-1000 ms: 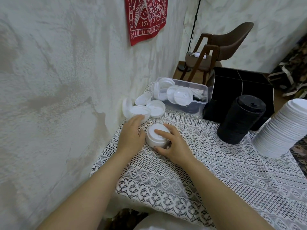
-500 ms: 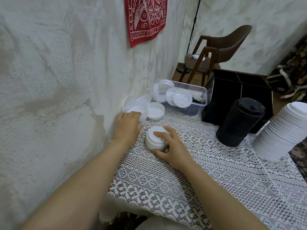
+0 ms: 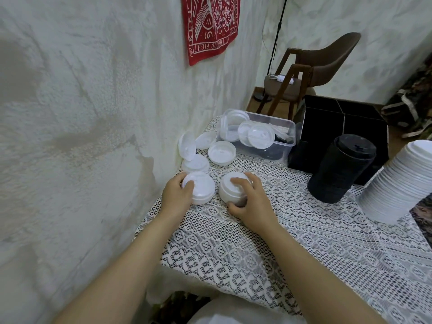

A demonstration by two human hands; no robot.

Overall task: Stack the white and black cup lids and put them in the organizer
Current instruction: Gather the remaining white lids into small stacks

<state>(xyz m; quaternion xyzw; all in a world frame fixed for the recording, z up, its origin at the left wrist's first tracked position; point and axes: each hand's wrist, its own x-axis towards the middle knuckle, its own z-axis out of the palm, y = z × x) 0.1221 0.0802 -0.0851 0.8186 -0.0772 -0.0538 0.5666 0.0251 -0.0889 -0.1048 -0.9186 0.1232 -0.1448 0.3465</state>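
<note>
A rough plastered wall runs along the desk, which is spread with a white lace cloth. The black organizer stands at the far end of the desk; its divided inside is dark and no lids show above its rim, so I judge that nothing is put away yet. In front of the organizer to the right leans a tall white stack, and just in front of the organizer stands a black stack, both apparently ready to go in. Touching the organizer's left side is a clear tub with unsorted white lids jumbled on top and dark lids beneath them. Further left of the organizer, against the wall, lie a few loose white lids, one propped on edge. Nearer the person than the organizer, the right hand grips a short white stack on the cloth, fingers curled over its top and thumb at its base. Just beside that stack, the left hand holds a white lid, thumb on top and fingers bent round its far edge, apparently about to add it. Much of the stacking looks done; the tub, the loose lids and all the loading remain.
</note>
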